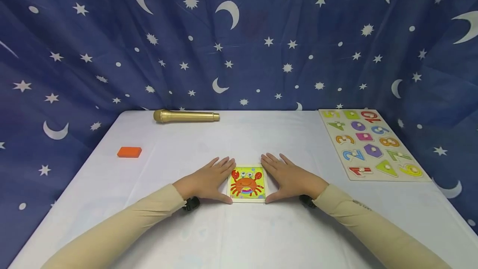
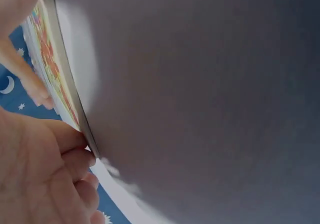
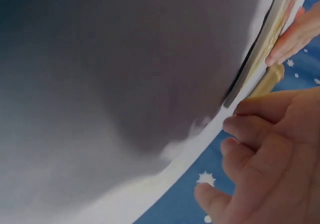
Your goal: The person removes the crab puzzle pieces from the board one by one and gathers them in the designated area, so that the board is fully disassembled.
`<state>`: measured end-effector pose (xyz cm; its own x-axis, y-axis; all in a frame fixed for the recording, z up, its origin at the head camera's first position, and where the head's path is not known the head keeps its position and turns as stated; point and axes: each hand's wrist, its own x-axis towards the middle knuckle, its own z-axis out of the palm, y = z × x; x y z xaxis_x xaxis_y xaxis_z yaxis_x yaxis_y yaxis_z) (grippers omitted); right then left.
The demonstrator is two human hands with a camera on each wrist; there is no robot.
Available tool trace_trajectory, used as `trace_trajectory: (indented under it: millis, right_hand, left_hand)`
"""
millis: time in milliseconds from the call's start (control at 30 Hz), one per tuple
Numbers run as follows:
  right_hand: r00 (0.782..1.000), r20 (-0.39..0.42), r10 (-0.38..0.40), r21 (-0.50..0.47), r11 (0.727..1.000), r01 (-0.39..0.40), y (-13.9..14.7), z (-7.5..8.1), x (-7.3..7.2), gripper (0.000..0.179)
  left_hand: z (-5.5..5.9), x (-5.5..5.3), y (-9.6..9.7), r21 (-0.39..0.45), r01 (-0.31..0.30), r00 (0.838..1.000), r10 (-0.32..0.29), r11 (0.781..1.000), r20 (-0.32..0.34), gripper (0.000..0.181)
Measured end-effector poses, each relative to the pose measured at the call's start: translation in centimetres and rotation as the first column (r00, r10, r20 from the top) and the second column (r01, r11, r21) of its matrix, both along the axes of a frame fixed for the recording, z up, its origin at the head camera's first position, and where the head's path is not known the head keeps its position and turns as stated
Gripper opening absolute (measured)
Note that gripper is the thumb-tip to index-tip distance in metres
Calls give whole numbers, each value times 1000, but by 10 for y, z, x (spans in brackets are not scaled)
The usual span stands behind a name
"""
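A small square crab puzzle, a red crab on yellow in a pale frame, lies flat on the white table in front of me. My left hand is at its left side, with the thumb by the near corner and the index finger by the far one. Mirroring it, my right hand has thumb and index finger at the right corners. Fingers on both hands are spread and fairly straight. In the left wrist view the puzzle's edge runs between thumb and index finger. The right wrist view shows the right fingertips close to the puzzle's edge.
On the white table a gold microphone lies at the back left. An orange block sits to the left. A board of number and shape pieces lies at the right. A blue star-and-moon cloth hangs behind.
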<state>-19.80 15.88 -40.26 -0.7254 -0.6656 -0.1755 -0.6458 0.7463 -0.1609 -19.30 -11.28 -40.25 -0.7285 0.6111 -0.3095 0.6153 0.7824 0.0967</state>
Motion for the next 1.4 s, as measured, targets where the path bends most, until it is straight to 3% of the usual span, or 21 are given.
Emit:
trace_trajectory:
  millis: [300,400,467,600,667,767,1067,1400]
  right_hand:
    - [998,58,-13,36,999,11,2,3,-6,112]
    - [996,86,-29,26,999,27,3,3,-7,112]
    - [995,96,-37,23,999,35,3,3,-7,112]
    - [995,93,-32,15,999,30,3,4,-6,112]
    - [996,90,-27,11,1000,26,3,5,-6,112]
    - [995,92,-25,7,1000,25,3,5,-7,112]
    - [995,99,-16,3,1000,15,1,4,-9,112]
    - [996,90,-9,4,1000,9,2,5,-8,113]
  left_hand:
    - [-3,-5,9,17,-19,1000,19,1000,5,108]
    - [-4,-10,10,121,-58,997,52,991,53,106]
    - [-3,-14,11,232,-114,991,96,966,88,100]
    - [2,-18,14,446,-200,980,169,872,108,81]
    - [3,-20,15,499,-202,979,178,843,95,74]
    - [2,-22,17,545,-185,983,163,818,88,70]
    - [-4,-26,21,565,-169,986,147,807,85,71]
    - [-4,-27,24,547,-158,988,134,822,83,73]
